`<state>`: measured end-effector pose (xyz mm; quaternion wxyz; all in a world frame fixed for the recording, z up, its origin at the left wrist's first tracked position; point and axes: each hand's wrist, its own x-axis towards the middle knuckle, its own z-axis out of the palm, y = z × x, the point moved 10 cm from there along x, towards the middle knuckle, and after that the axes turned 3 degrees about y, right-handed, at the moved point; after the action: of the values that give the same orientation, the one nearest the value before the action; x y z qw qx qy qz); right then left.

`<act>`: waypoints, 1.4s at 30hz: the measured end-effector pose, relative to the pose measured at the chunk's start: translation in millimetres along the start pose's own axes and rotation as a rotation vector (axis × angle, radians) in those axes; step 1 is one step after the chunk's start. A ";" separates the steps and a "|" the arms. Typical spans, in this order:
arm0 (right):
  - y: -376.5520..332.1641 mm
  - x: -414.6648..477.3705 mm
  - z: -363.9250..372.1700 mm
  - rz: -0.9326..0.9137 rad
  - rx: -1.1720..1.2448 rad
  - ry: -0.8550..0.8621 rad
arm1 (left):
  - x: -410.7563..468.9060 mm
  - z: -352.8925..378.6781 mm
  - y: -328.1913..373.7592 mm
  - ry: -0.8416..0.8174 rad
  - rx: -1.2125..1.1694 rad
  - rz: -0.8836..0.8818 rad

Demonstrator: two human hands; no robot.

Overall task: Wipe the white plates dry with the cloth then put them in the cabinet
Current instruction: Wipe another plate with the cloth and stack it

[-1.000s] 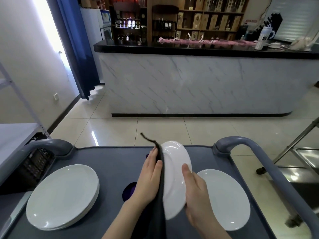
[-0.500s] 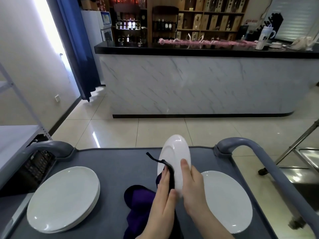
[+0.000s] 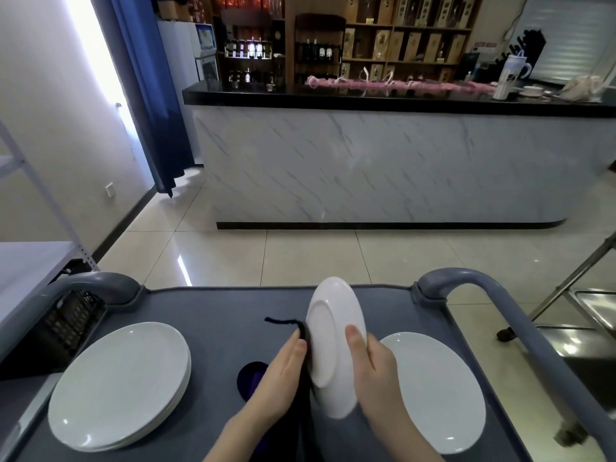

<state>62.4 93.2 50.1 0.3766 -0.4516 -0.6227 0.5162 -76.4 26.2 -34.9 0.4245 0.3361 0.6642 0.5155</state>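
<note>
Both forearms come up from 6 o'clock, cut off by the lower edge of the view, and meet over the middle of the grey cart (image 3: 213,315).

The right hand (image 3: 378,373) stands on its little-finger side with the wrist straight. Its thumb lies flat on the near face of the white plate (image 3: 333,331), and its fingers wrap out of sight behind the rim, so this hand is clamped on the plate at about the plate's 4 o'clock. The plate is held on edge above the cart, tilted a little, with its foot ring turned to the camera.

The left hand (image 3: 283,371) shows its back. Its fingers are straight and close together, pointing to 12 o'clock, and they press the dark cloth (image 3: 302,331) against the plate's rim at 9 o'clock. The fingers are not curled round anything that shows.

The cloth runs as a thin dark band between the left hand and the plate, with a loose end sticking out toward 10 o'clock. A purple fold of it lies on the cart under the left wrist. How much of the cloth covers the plate's far face cannot be told, and the left thumb is hidden.

A stack of plates (image 3: 120,385) rests at the cart's 8 o'clock, and a single plate (image 3: 436,391) lies flat at 4 o'clock, partly hidden by the right forearm.
</note>
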 end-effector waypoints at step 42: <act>61.3 -24.3 297.1 0.244 -0.137 -0.525 | -131.6 -333.6 -89.7 0.974 -0.048 -0.123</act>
<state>-197.3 -16.2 -64.7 0.1066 -0.3986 -0.6735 0.6134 -326.4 -245.2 -57.3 0.1020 0.0062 0.7920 0.6018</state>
